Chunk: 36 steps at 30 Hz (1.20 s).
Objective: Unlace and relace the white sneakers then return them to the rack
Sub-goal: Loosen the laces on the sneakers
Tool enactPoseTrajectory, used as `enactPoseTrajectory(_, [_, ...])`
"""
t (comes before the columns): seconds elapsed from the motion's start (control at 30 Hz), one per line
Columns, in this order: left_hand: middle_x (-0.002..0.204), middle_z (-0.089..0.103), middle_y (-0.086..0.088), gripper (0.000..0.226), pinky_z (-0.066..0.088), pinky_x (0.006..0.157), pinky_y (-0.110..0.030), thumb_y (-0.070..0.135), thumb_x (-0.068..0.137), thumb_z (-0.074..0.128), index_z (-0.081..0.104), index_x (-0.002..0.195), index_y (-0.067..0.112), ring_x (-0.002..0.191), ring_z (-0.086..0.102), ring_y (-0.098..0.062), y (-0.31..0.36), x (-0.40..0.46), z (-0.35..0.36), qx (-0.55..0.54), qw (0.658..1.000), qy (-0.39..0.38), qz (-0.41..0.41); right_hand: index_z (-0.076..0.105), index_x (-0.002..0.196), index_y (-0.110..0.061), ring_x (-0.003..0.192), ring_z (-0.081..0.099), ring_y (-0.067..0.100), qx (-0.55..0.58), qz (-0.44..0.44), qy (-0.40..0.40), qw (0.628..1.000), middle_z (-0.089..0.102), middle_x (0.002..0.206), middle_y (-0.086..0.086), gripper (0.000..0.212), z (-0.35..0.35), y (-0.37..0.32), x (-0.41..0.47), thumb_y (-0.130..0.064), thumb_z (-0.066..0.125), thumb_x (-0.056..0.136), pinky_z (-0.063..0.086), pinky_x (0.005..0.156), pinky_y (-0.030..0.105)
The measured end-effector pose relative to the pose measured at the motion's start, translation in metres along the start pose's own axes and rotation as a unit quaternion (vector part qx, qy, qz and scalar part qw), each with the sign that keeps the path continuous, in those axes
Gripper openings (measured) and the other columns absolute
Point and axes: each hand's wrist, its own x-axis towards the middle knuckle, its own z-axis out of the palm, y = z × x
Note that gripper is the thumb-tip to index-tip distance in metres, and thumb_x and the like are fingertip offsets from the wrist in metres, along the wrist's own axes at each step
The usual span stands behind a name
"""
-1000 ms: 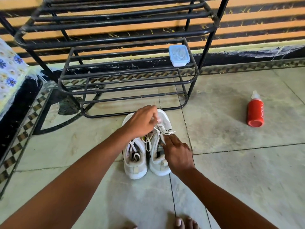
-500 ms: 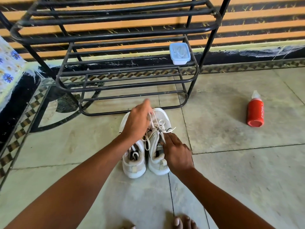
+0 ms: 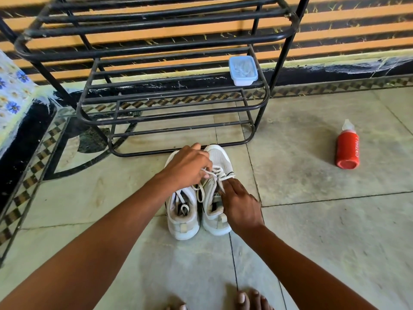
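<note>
Two white sneakers stand side by side on the tiled floor, toes toward the rack: the left sneaker (image 3: pixel 182 217) and the right sneaker (image 3: pixel 220 157). My left hand (image 3: pixel 187 167) reaches across the left sneaker and pinches the white lace (image 3: pixel 214 173) over the right sneaker's tongue. My right hand (image 3: pixel 240 205) rests on the right sneaker's outer side, fingers curled at the lace near the eyelets. Loose lace loops hang between the two shoes. The black metal shoe rack (image 3: pixel 174 113) stands just beyond the toes.
A small clear lidded plastic box (image 3: pixel 243 70) sits on the rack's middle shelf at the right. A red bottle (image 3: pixel 347 148) lies on the floor to the right. A flowered cloth (image 3: pixel 13 95) shows at the far left. My bare toes (image 3: pixel 245 300) are at the bottom edge.
My left hand has dropped back down from a raised pull and now sits lower over the right sneaker's laces. My right hand stays on the shoe's side.
</note>
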Motion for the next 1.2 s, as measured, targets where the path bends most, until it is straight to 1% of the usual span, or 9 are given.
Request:
enactPoseTrajectory(0.2, [0.097,0.064,0.004,0.030,0.036,0.079,-0.040,-0.007,0.081,0.047,0.063,0.092,0.016,0.092,0.050,-0.022,0.013,-0.005,0.008,0.074,0.991,0.103,-0.038,0.056,0.124,-0.024,0.108,0.060,0.018,0.007,0.004,0.003,1.000,0.055,0.125,-0.010,0.030,-0.003,-0.003,0.001,-0.039,0.040,0.104,0.053,0.064,0.035])
enactPoseTrajectory(0.37, [0.086,0.067,-0.006,0.033,0.059,0.076,-0.040,-0.007,0.087,0.030,0.056,0.106,0.003,0.075,0.068,-0.023,0.002,-0.005,0.000,-0.082,0.956,0.250,-0.130,0.057,0.128,-0.021,0.111,0.064,0.018,-0.002,0.001,0.014,1.000,0.058,0.130,-0.008,0.031,-0.002,-0.004,0.000,-0.038,0.045,0.105,0.054,0.063,0.033])
enactPoseTrajectory(0.47, [0.088,0.065,-0.009,0.023,0.047,0.052,-0.014,-0.017,0.092,0.039,0.049,0.098,0.003,0.076,0.075,-0.015,0.001,-0.002,-0.016,-0.245,0.876,0.361,-0.207,0.058,0.133,-0.019,0.113,0.066,0.018,-0.003,0.006,0.027,1.000,0.060,0.136,-0.004,0.034,0.001,-0.002,0.001,-0.034,0.052,0.104,0.058,0.065,0.033])
enactPoseTrajectory(0.6, [0.082,0.054,-0.009,0.016,0.047,0.047,-0.030,0.000,0.106,0.037,0.040,0.097,0.012,0.049,0.056,-0.013,0.012,0.015,-0.022,-0.501,0.707,0.396,-0.303,0.056,0.138,-0.020,0.120,0.063,0.017,-0.010,0.003,0.013,1.000,0.058,0.142,-0.003,0.037,0.001,-0.002,0.000,-0.034,0.048,0.105,0.059,0.071,0.034])
enactPoseTrajectory(0.63, [0.080,0.052,-0.007,0.017,0.042,0.047,-0.030,0.002,0.107,0.037,0.041,0.096,0.014,0.051,0.049,-0.013,0.010,0.015,-0.021,-0.495,0.716,0.389,-0.302,0.055,0.139,-0.020,0.122,0.062,0.017,-0.009,0.003,0.009,1.000,0.057,0.143,-0.003,0.037,0.000,-0.002,0.000,-0.034,0.047,0.105,0.059,0.072,0.035])
enactPoseTrajectory(0.73, [0.083,0.058,-0.003,0.011,0.048,0.058,-0.034,0.003,0.102,0.048,0.051,0.097,0.013,0.069,0.056,-0.020,-0.003,0.004,-0.014,-0.271,0.908,0.275,-0.164,0.057,0.138,-0.020,0.121,0.063,0.016,-0.013,0.007,0.012,1.000,0.058,0.142,-0.003,0.037,-0.001,-0.003,0.000,-0.033,0.049,0.104,0.060,0.071,0.033])
enactPoseTrajectory(0.8, [0.093,0.064,0.005,0.006,0.056,0.072,-0.040,0.014,0.099,0.063,0.063,0.099,0.020,0.085,0.056,-0.016,-0.007,-0.003,-0.006,-0.146,0.979,0.124,-0.075,0.059,0.136,-0.019,0.120,0.064,0.016,-0.018,0.011,0.013,1.000,0.060,0.140,-0.002,0.036,-0.001,-0.003,0.000,-0.032,0.051,0.103,0.059,0.070,0.032])
enactPoseTrajectory(0.93, [0.090,0.068,0.015,0.016,0.049,0.070,-0.036,0.031,0.088,0.080,0.081,0.103,0.029,0.084,0.045,-0.013,-0.003,-0.008,0.012,-0.028,0.999,0.010,-0.013,0.055,0.139,-0.019,0.121,0.062,0.017,-0.001,0.012,-0.002,1.000,0.057,0.142,-0.002,0.037,-0.001,-0.005,0.001,-0.031,0.047,0.104,0.059,0.073,0.033])
enactPoseTrajectory(1.2, [0.089,0.052,0.002,0.030,0.045,0.059,-0.030,-0.011,0.082,0.066,0.078,0.091,0.015,0.090,0.049,-0.018,0.013,-0.005,0.007,-0.089,0.964,0.199,-0.150,0.051,0.136,-0.019,0.122,0.055,0.018,0.011,0.004,-0.026,1.000,0.055,0.138,-0.005,0.041,-0.007,-0.005,0.002,-0.017,0.048,0.095,0.056,0.068,0.036])
